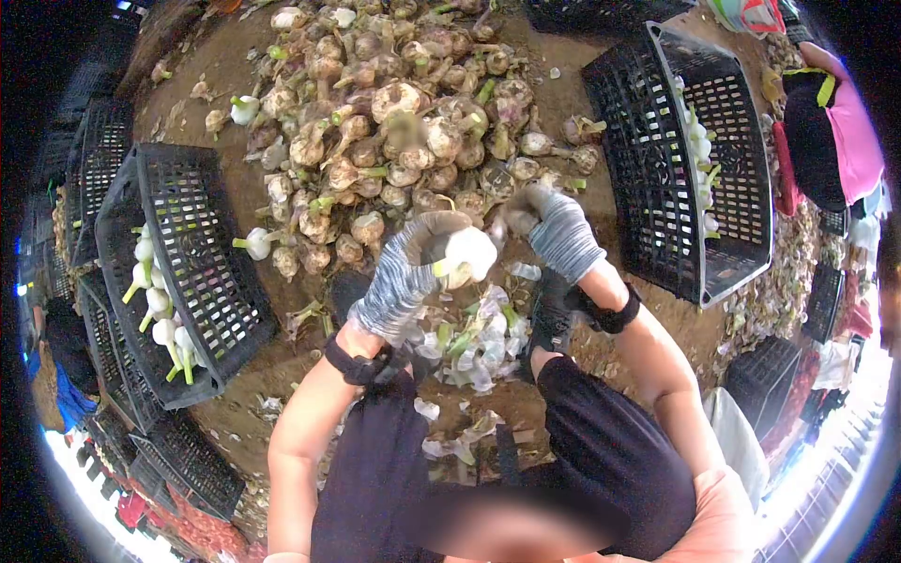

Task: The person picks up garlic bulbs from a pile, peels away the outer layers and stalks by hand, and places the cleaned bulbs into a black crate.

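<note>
My left hand, in a grey glove, is closed around a clean white garlic bulb with a short cut green stem. Just right of the bulb is my right hand, also gloved, its fingers curled together; whatever they pinch is too small and blurred to name. Beyond both hands rises a heap of dirty, unpeeled garlic bulbs on the brown ground. Below them, between my feet, lies a pile of white skins and green scraps.
A black plastic crate on the left and another black crate on the right each hold several clean bulbs. Loose white bulbs lie by the heap's left side. A person in pink is at the far right. More crates stand lower left.
</note>
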The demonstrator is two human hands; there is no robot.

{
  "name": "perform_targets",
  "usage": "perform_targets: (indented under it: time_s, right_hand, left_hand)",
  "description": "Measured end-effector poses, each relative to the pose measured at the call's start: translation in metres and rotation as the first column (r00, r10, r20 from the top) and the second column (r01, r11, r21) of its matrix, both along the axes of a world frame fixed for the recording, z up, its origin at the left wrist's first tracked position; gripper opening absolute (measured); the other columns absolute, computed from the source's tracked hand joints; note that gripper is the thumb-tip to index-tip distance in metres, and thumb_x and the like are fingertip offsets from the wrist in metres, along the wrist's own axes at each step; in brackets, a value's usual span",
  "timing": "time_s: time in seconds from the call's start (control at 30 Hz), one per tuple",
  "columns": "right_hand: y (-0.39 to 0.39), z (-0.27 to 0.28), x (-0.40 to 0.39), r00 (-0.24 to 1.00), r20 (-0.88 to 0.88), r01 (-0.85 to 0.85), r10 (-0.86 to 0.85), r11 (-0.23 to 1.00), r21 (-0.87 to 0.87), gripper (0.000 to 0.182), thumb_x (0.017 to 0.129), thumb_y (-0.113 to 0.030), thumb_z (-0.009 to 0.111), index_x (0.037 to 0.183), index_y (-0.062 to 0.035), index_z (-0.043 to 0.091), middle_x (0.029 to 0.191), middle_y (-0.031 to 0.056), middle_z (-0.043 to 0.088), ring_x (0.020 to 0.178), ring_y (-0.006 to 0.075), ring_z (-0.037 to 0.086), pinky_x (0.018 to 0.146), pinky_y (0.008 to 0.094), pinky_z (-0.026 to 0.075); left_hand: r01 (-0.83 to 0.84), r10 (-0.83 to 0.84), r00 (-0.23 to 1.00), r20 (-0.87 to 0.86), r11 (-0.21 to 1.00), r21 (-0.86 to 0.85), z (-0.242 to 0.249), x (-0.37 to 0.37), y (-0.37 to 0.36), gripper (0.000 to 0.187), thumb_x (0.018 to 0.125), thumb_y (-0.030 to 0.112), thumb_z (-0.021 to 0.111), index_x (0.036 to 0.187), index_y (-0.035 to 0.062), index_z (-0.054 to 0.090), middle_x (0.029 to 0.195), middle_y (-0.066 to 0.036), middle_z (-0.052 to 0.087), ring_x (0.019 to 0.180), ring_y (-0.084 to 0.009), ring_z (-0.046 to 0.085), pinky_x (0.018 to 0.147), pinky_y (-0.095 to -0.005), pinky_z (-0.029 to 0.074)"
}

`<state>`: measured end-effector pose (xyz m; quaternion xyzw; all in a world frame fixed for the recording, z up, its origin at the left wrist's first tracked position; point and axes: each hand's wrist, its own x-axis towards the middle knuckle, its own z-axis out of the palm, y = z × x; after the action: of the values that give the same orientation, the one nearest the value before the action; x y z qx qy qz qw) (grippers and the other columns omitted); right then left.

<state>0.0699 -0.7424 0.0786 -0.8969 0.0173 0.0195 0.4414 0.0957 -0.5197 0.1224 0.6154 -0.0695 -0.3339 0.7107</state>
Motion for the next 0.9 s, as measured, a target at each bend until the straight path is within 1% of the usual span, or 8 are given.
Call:
perform_targets:
  time_s: [0.03,0.13,0.2,0.27,0.33,0.5,0.67,0.9]
  right_hand:
    - [-0.001,0.001,0.001,0.992,-0.088,-0.11,0.095,0.978,-0.18,0.017,0.075,-0.014,0.061,0.09,-0.0046,0.06,0.085,0.0168,0.06,0.078,0.0349,0.059,0.069,0.0397,0.048]
    - [-0.004,0.006,-0.008,0.863,-0.482,-0.382,0.153,0.822,-0.423,0.021,0.079,-0.011,0.057,0.099,-0.0047,0.06,0.096,0.0176,0.059,0.088,0.0355,0.058,0.074,0.0406,0.047]
    - [-0.006,0.0,-0.017,0.982,-0.03,-0.186,0.185,0.936,-0.299,0.031,0.08,-0.014,0.059,0.111,-0.0115,0.057,0.092,0.0186,0.059,0.087,0.0361,0.058,0.073,0.0407,0.048]
    - [0.002,0.026,-0.012,0.988,-0.025,-0.153,0.151,0.981,-0.117,0.035,0.08,-0.015,0.061,0.114,-0.0088,0.056,0.096,0.0176,0.059,0.089,0.0323,0.058,0.075,0.0381,0.048]
    - [0.016,0.047,-0.003,0.987,-0.077,-0.102,0.138,0.927,0.36,0.038,0.077,-0.023,0.067,0.109,-0.0043,0.057,0.098,0.0159,0.059,0.088,0.0279,0.059,0.077,0.0345,0.047]
    - [0.028,0.039,0.0,0.974,-0.192,-0.078,0.119,0.975,0.207,0.036,0.075,-0.028,0.07,0.099,-0.002,0.061,0.083,0.013,0.061,0.076,0.0219,0.059,0.07,0.0312,0.047]
    - [0.025,0.043,-0.001,0.964,-0.258,0.041,0.07,0.916,0.4,0.025,0.081,-0.02,0.064,0.097,-0.0009,0.062,0.078,0.0077,0.063,0.073,0.0122,0.057,0.068,0.0271,0.046]
    - [0.017,0.043,-0.005,0.892,-0.441,0.235,0.097,0.733,0.638,0.027,0.084,-0.021,0.062,0.099,0.0018,0.062,0.087,0.0023,0.063,0.08,0.0081,0.055,0.074,0.0247,0.046]
  left_hand:
    - [-0.065,0.025,0.96,-0.278,0.989,-0.134,0.005,-0.003,-0.002,0.059,0.067,0.035,0.075,0.113,0.0057,0.052,0.104,-0.006,0.059,0.092,-0.0158,0.058,0.087,-0.0296,0.044]
    - [-0.061,-0.061,0.918,-0.393,0.955,-0.29,-0.014,0.001,0.002,0.065,0.066,0.036,0.075,0.118,0.0059,0.049,0.107,-0.007,0.058,0.093,-0.0163,0.058,0.084,-0.0285,0.045]
    - [-0.094,-0.059,0.906,-0.42,0.938,-0.334,-0.019,0.001,0.0,0.066,0.065,0.036,0.075,0.118,0.0051,0.049,0.106,-0.007,0.059,0.094,-0.0173,0.058,0.081,-0.0282,0.046]
    - [-0.14,0.096,0.915,-0.391,0.986,-0.087,-0.004,0.002,-0.006,0.062,0.067,0.036,0.074,0.114,0.0035,0.051,0.1,-0.006,0.06,0.093,-0.0168,0.058,0.08,-0.0279,0.047]
    - [-0.075,0.027,0.94,-0.341,0.989,-0.129,-0.019,0.003,-0.001,0.052,0.078,0.022,0.067,0.121,-0.0008,0.048,0.107,-0.007,0.058,0.097,-0.0143,0.055,0.084,-0.0276,0.046]
    - [0.032,-0.037,0.972,-0.232,0.999,-0.027,0.004,0.002,-0.011,0.065,0.068,0.026,0.077,0.123,0.0048,0.049,0.108,-0.005,0.058,0.096,-0.0125,0.054,0.084,-0.0265,0.045]
    - [-0.012,0.013,1.0,-0.016,0.998,0.064,0.0,-0.007,-0.014,0.067,0.065,0.03,0.079,0.121,0.0059,0.052,0.11,-0.006,0.057,0.102,-0.014,0.052,0.089,-0.0298,0.042]
    - [-0.008,0.015,0.998,-0.069,0.996,0.091,0.001,-0.006,-0.007,0.062,0.066,0.03,0.078,0.117,0.0051,0.055,0.11,-0.006,0.058,0.101,-0.0151,0.053,0.09,-0.0309,0.042]
